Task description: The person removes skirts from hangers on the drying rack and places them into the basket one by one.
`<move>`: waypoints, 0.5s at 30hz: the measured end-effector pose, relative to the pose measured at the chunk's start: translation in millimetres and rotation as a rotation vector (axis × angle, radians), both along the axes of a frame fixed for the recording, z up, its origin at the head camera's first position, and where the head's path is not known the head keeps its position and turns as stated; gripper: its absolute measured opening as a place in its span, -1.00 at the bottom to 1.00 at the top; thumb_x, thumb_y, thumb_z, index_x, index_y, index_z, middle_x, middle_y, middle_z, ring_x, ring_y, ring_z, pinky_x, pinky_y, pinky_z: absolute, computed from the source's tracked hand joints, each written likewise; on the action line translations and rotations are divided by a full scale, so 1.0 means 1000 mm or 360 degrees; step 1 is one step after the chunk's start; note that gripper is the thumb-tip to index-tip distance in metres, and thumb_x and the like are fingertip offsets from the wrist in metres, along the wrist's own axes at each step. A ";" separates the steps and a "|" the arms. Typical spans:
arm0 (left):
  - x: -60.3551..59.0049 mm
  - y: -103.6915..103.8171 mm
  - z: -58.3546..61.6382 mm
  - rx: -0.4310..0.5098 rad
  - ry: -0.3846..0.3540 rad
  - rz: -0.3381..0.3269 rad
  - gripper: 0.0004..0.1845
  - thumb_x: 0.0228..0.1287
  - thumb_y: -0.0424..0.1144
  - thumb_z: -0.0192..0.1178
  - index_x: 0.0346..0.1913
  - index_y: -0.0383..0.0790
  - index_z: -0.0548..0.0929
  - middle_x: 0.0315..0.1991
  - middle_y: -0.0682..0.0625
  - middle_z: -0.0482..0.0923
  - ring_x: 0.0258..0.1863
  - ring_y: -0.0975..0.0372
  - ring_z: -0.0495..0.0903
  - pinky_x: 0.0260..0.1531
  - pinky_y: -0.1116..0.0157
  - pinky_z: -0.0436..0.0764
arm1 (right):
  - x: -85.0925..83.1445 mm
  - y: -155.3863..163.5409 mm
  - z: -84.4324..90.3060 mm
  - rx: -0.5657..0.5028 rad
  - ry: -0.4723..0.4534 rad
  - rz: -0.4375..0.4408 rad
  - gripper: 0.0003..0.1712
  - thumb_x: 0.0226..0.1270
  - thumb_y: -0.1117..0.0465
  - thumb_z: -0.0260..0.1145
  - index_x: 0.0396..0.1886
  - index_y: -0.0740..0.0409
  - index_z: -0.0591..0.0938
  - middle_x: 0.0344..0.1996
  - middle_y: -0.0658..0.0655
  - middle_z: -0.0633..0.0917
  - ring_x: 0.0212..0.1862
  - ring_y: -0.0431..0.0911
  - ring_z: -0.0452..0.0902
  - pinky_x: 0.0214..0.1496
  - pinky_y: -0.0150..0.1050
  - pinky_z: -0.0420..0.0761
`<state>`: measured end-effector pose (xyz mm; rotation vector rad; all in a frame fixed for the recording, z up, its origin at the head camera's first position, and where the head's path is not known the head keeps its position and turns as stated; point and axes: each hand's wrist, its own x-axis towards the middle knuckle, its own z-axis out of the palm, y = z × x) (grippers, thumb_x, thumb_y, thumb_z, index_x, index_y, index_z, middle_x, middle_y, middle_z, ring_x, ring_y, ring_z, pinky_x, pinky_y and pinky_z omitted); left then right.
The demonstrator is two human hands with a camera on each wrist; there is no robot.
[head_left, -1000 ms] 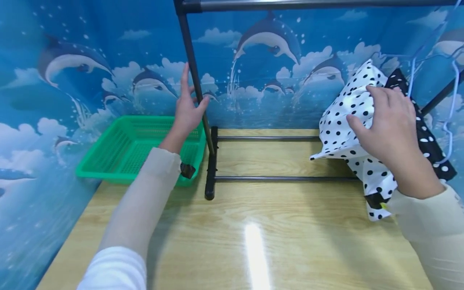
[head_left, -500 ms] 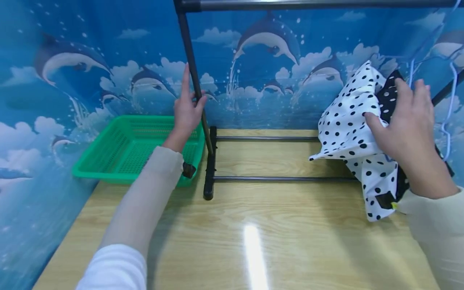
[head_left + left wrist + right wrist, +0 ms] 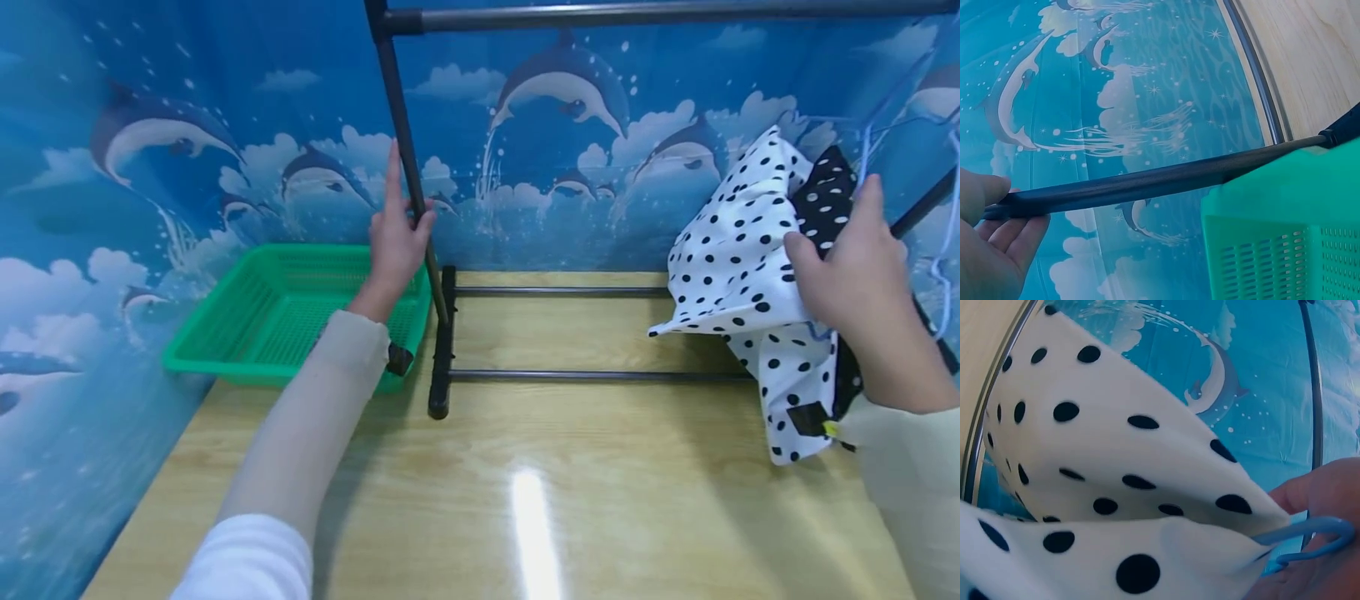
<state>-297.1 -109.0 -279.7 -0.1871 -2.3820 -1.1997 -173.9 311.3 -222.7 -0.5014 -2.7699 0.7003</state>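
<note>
In the head view, my left fingers (image 3: 393, 179) are pinching the black metal pole (image 3: 400, 117) of a clothes rack – the thumb is sitting on one side, and the forefinger is pointing up alongside it. My right fingers (image 3: 870, 204) are reaching upward over the cloths, spread well away from the thumb. The white cloth with black polka dots (image 3: 738, 242) is hanging in loose folds at the rack's right end, and a black cloth with white dots (image 3: 821, 196) is showing behind it. A pale blue thin hanger (image 3: 865, 150) is rising behind my right fingertips. The green plastic slotted basket (image 3: 213, 367) is resting left of the pole on the pale wood worktop (image 3: 600, 492).

In the left wrist view, my thumb is pressing the pole from above while the other fingers are supporting it underneath; the basket is standing at lower right.

In the right wrist view, the white cloth is filling the left side, and a blue bent loop (image 3: 1325, 526) is poking out of it, overlapping my palm – I'm not telling whether they are touching.
</note>
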 end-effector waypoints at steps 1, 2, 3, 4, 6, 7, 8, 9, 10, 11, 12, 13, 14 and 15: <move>0.000 0.000 0.000 -0.0012 -0.0017 0.0010 -0.01 0.42 -0.25 0.13 0.43 0.61 -0.37 0.05 0.02 0.65 -0.12 0.13 0.68 -0.17 0.15 0.64 | 0.000 0.001 0.000 -0.0025 0.0002 -0.0004 -0.11 0.53 -0.08 -0.23 0.47 0.07 -0.58 0.51 0.23 -0.39 0.48 0.33 -0.45 0.30 0.38 -0.07; 0.001 0.000 0.000 -0.0025 -0.0024 0.0015 0.00 0.42 -0.25 0.14 0.43 0.62 -0.38 0.05 0.02 0.65 -0.12 0.12 0.68 -0.17 0.14 0.64 | 0.001 0.002 -0.001 -0.0049 0.0007 -0.0004 -0.12 0.54 -0.07 -0.24 0.47 0.06 -0.58 0.52 0.22 -0.38 0.48 0.33 -0.44 0.28 0.39 -0.05; 0.001 0.000 0.000 -0.0044 -0.0033 0.0022 0.01 0.41 -0.25 0.14 0.43 0.61 -0.39 0.05 0.02 0.65 -0.12 0.11 0.68 -0.17 0.13 0.64 | 0.001 0.003 -0.001 -0.0071 0.0011 -0.0004 -0.13 0.54 -0.06 -0.25 0.47 0.06 -0.58 0.52 0.21 -0.36 0.49 0.33 -0.43 0.26 0.41 -0.03; 0.002 0.000 0.000 -0.0068 -0.0049 0.0032 0.02 0.41 -0.24 0.15 0.43 0.61 -0.40 0.05 0.01 0.65 -0.12 0.10 0.68 -0.16 0.13 0.64 | 0.001 0.004 -0.002 -0.0094 0.0013 -0.0002 -0.13 0.54 -0.06 -0.25 0.47 0.05 -0.58 0.53 0.19 -0.34 0.49 0.32 -0.42 0.25 0.41 -0.02; 0.003 0.001 -0.001 -0.0104 -0.0062 0.0045 0.02 0.41 -0.24 0.15 0.44 0.59 -0.41 0.05 0.00 0.65 -0.14 0.07 0.68 -0.16 0.10 0.64 | 0.001 0.005 -0.004 -0.0128 0.0014 0.0000 -0.14 0.54 -0.05 -0.26 0.48 0.04 -0.58 0.54 0.16 -0.31 0.50 0.31 -0.40 0.23 0.42 0.00; 0.003 0.001 -0.001 -0.0119 -0.0059 0.0051 0.02 0.41 -0.23 0.15 0.44 0.57 -0.41 0.04 -0.01 0.66 -0.15 0.06 0.68 -0.16 0.10 0.64 | 0.001 0.006 -0.005 -0.0143 0.0016 0.0000 -0.14 0.54 -0.04 -0.27 0.48 0.04 -0.58 0.54 0.13 -0.30 0.50 0.30 -0.41 0.25 0.41 -0.01; 0.003 0.000 -0.001 -0.0130 -0.0044 0.0055 0.01 0.41 -0.23 0.15 0.46 0.54 -0.41 0.03 -0.02 0.66 -0.17 0.05 0.68 -0.18 0.09 0.64 | 0.001 0.006 -0.006 -0.0153 0.0019 -0.0003 -0.15 0.54 -0.03 -0.28 0.48 0.04 -0.58 0.54 0.11 -0.29 0.50 0.29 -0.43 0.27 0.40 -0.03; 0.004 0.000 -0.001 -0.0140 -0.0026 0.0059 0.00 0.42 -0.22 0.14 0.47 0.51 -0.40 0.01 -0.02 0.66 -0.20 0.05 0.68 -0.19 0.09 0.64 | 0.000 0.006 -0.007 -0.0162 0.0021 -0.0009 -0.16 0.55 -0.03 -0.28 0.48 0.04 -0.58 0.54 0.09 -0.28 0.50 0.28 -0.46 0.29 0.38 -0.05; 0.003 0.000 -0.001 -0.0144 -0.0007 0.0061 -0.01 0.42 -0.22 0.14 0.47 0.49 -0.40 0.00 -0.02 0.67 -0.22 0.05 0.68 -0.21 0.09 0.64 | 0.000 0.007 -0.007 -0.0170 0.0027 -0.0011 -0.17 0.55 -0.01 -0.30 0.48 0.03 -0.58 0.54 0.06 -0.27 0.50 0.26 -0.48 0.31 0.36 -0.08; 0.003 -0.001 -0.001 -0.0145 0.0015 0.0060 -0.01 0.42 -0.22 0.14 0.48 0.48 -0.39 -0.01 -0.02 0.67 -0.24 0.05 0.68 -0.22 0.10 0.64 | 0.000 0.007 -0.008 -0.0177 0.0038 -0.0012 -0.19 0.56 0.01 -0.31 0.48 0.03 -0.58 0.54 0.04 -0.26 0.50 0.24 -0.48 0.33 0.34 -0.11; 0.002 -0.002 0.000 -0.0150 0.0032 0.0060 -0.02 0.42 -0.22 0.14 0.48 0.47 -0.39 -0.01 -0.01 0.67 -0.24 0.05 0.68 -0.22 0.11 0.64 | -0.001 0.007 -0.008 -0.0186 0.0052 -0.0008 -0.20 0.56 0.04 -0.32 0.48 0.02 -0.58 0.53 0.03 -0.24 0.50 0.20 -0.49 0.35 0.32 -0.14; 0.001 -0.002 0.000 -0.0150 0.0048 0.0058 -0.02 0.42 -0.22 0.13 0.49 0.46 -0.39 -0.02 -0.01 0.67 -0.24 0.05 0.68 -0.21 0.11 0.64 | -0.001 0.006 -0.008 -0.0189 0.0066 -0.0004 -0.22 0.56 0.07 -0.33 0.48 0.02 -0.57 0.53 0.01 -0.23 0.51 0.17 -0.49 0.37 0.30 -0.16; 0.001 -0.002 -0.001 -0.0153 0.0058 0.0056 -0.02 0.42 -0.23 0.13 0.49 0.45 -0.38 -0.02 -0.02 0.67 -0.25 0.05 0.68 -0.21 0.10 0.63 | -0.001 0.007 -0.009 -0.0195 0.0073 -0.0003 -0.23 0.56 0.09 -0.34 0.48 0.01 -0.57 0.53 0.01 -0.22 0.51 0.15 -0.49 0.38 0.28 -0.17; 0.001 -0.002 -0.001 -0.0154 0.0066 0.0055 -0.02 0.42 -0.23 0.13 0.49 0.43 -0.38 -0.02 -0.03 0.67 -0.24 0.04 0.68 -0.20 0.10 0.63 | -0.001 0.007 -0.010 -0.0203 0.0081 -0.0001 -0.24 0.56 0.11 -0.34 0.49 0.00 -0.57 0.53 0.01 -0.20 0.51 0.13 -0.46 0.38 0.26 -0.16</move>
